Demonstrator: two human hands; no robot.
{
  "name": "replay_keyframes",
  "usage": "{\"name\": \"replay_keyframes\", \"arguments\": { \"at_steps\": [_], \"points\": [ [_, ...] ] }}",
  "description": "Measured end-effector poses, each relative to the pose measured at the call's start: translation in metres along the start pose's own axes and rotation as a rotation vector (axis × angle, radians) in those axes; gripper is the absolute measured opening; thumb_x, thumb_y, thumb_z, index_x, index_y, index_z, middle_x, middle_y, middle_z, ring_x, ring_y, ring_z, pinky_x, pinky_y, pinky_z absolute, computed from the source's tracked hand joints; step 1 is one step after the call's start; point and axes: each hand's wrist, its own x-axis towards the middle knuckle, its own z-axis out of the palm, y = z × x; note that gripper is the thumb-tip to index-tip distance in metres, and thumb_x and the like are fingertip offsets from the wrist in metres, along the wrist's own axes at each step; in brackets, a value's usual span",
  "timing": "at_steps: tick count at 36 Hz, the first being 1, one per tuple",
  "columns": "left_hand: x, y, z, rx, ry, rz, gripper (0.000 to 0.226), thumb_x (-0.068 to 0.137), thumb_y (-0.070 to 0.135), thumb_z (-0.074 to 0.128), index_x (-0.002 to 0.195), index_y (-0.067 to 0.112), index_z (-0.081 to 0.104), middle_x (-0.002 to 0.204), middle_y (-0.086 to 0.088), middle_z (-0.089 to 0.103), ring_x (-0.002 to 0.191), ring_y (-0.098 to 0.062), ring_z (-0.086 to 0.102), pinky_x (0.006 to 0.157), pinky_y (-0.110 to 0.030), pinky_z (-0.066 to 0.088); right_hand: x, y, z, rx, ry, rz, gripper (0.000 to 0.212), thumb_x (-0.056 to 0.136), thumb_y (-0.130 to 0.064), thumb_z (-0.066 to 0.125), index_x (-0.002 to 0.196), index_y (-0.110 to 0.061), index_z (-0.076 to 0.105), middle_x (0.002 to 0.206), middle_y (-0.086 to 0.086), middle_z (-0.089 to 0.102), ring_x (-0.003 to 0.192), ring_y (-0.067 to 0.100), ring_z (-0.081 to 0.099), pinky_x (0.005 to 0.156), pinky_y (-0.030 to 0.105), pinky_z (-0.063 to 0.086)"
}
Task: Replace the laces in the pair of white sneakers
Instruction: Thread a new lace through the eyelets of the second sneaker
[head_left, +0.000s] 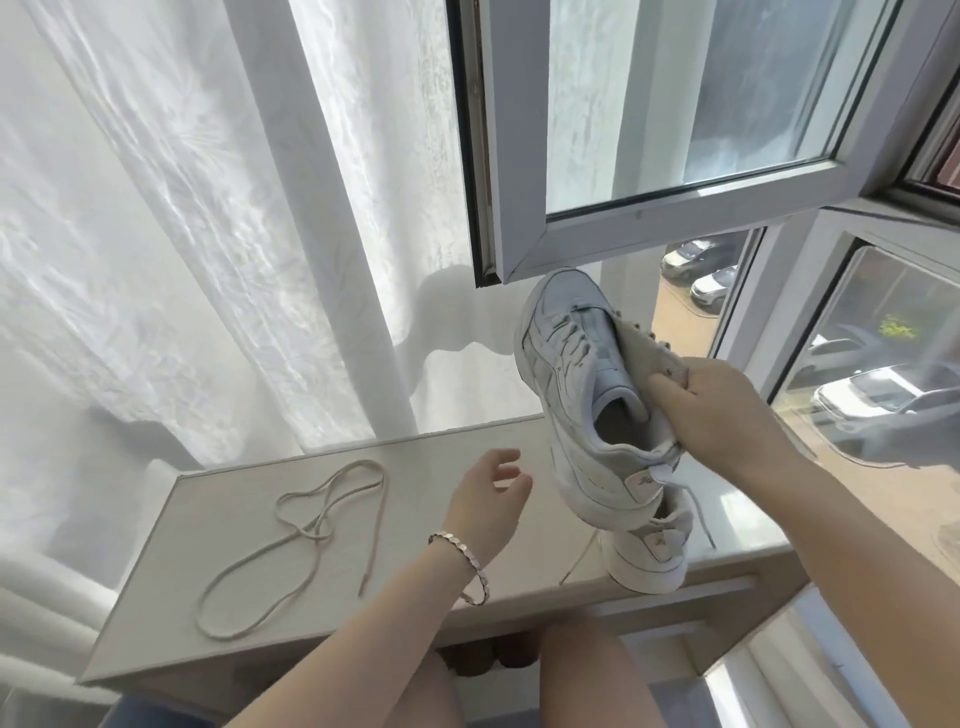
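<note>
Step in hand: probably handling sneaker 1 of 2 for lacing.

Right hand (727, 410) grips the raised sneaker (566, 395) at the tongue, fingers curled round it. The shoe is held toe-up above the right end of the table (218, 597).

Left hand (488, 499) hovers over the table, fingers relaxed, holding nothing.

Loose lace (291, 540) lies looped at near left. Second sneaker (649, 551) stands below the raised one.

Eyelets are unclear, possibly still laced. Next move calls for the left hand to pinch a lace end.

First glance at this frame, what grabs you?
The right hand holds a white sneaker up at right, under the open window. Its mate stands on the table beneath. A loose lace lies left of the open left hand.
</note>
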Motion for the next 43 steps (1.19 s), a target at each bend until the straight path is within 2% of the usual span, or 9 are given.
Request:
{"name": "replay_keyframes", "arguments": {
  "at_steps": [4, 11, 17, 23, 27, 29, 31, 36, 43],
  "points": [
    [-0.01, -0.026, -0.056, 0.223, 0.195, 0.077, 0.027, 0.091, 0.01, 0.051, 0.116, 0.015, 0.057, 0.108, 0.008, 0.056, 0.088, -0.004, 0.055, 0.079, -0.019, 0.04, -0.006, -0.02, 0.035, 0.019, -0.141, -0.034, 0.041, 0.089, -0.016, 0.046, 0.05, -0.013, 0.031, 0.051, 0.003, 0.036, 0.053, 0.021, 0.036, 0.05, 0.032, 0.023],
    [-0.027, -0.077, -0.131, 0.425, 0.41, -0.028, 0.024, 0.086, 0.011, 0.055, 0.11, 0.013, 0.06, 0.104, 0.0, 0.058, 0.093, -0.016, 0.056, 0.079, -0.022, 0.037, -0.018, -0.037, 0.122, -0.047, -0.358, 0.028, 0.043, 0.096, -0.028, 0.037, 0.059, -0.008, 0.05, 0.057, 0.006, 0.052, 0.069, 0.03, 0.058, 0.064, 0.034, 0.043],
    [-0.036, -0.095, -0.13, 0.627, 0.232, -0.203, 0.024, 0.081, 0.041, 0.062, 0.093, 0.023, 0.052, 0.093, 0.005, 0.055, 0.093, -0.015, 0.055, 0.076, -0.026, 0.041, -0.03, -0.023, 0.156, -0.139, -0.408, 0.062, 0.036, 0.093, -0.02, 0.037, 0.059, -0.01, 0.044, 0.061, 0.006, 0.051, 0.063, 0.025, 0.05, 0.051, 0.03, 0.031],
    [-0.026, -0.095, -0.113, 0.726, 0.185, -0.21, 0.016, 0.089, 0.033, 0.051, 0.095, 0.019, 0.056, 0.101, 0.003, 0.06, 0.094, -0.017, 0.057, 0.078, -0.027, 0.044, -0.034, -0.014, 0.151, -0.157, -0.379, 0.086, 0.034, 0.093, -0.025, 0.039, 0.062, -0.013, 0.047, 0.062, 0.006, 0.055, 0.067, 0.028, 0.058, 0.057, 0.03, 0.038],
    [-0.021, -0.089, -0.108, 0.863, 0.104, -0.275, 0.02, 0.093, 0.019, 0.042, 0.097, 0.01, 0.06, 0.104, -0.011, 0.062, 0.096, -0.027, 0.06, 0.071, -0.028, 0.042, -0.033, -0.018, 0.143, -0.246, -0.36, 0.087, 0.028, 0.095, -0.036, 0.042, 0.104, -0.013, 0.056, 0.102, 0.008, 0.061, 0.101, 0.029, 0.055, 0.077, 0.033, 0.04],
    [-0.023, -0.086, -0.109, 0.739, 0.113, -0.265, 0.023, 0.088, 0.016, 0.044, 0.068, 0.011, 0.053, 0.076, -0.019, 0.057, 0.072, -0.033, 0.056, 0.059, -0.027, 0.034, -0.033, -0.026, 0.137, -0.236, -0.231, -0.019, 0.04, 0.095, -0.031, 0.044, 0.13, -0.012, 0.047, 0.123, 0.008, 0.05, 0.12, 0.025, 0.04, 0.095, 0.033, 0.033],
    [-0.028, -0.079, -0.112, 0.458, 0.175, -0.202, 0.031, 0.087, 0.015, 0.048, 0.057, 0.011, 0.046, 0.056, -0.006, 0.05, 0.056, -0.023, 0.045, 0.054, -0.027, 0.032, -0.035, -0.042, 0.129, -0.133, -0.133, -0.144, 0.033, 0.095, -0.026, 0.047, 0.125, -0.014, 0.053, 0.114, 0.003, 0.051, 0.114, 0.019, 0.042, 0.09, 0.024, 0.031],
    [-0.049, -0.024, -0.111, -0.065, 0.307, 0.123, 0.018, 0.088, 0.012, 0.059, 0.07, 0.012, 0.057, 0.059, 0.002, 0.061, 0.054, -0.008, 0.058, 0.052, -0.022, 0.047, -0.032, -0.087, 0.129, 0.222, -0.499, -0.036, 0.036, 0.095, -0.041, 0.044, 0.077, -0.017, 0.064, 0.069, -0.009, 0.066, 0.06, 0.004, 0.056, 0.063, 0.021, 0.039],
    [-0.063, -0.006, -0.111, -0.03, 0.282, 0.37, 0.015, 0.077, 0.009, 0.073, 0.073, 0.019, 0.063, 0.069, 0.0, 0.068, 0.061, -0.011, 0.064, 0.063, -0.026, 0.054, -0.028, -0.106, 0.134, 0.422, -0.66, -0.038, 0.029, 0.094, -0.021, 0.051, 0.084, -0.001, 0.07, 0.065, 0.002, 0.061, 0.06, 0.004, 0.053, 0.062, 0.014, 0.044]
  ]
}}
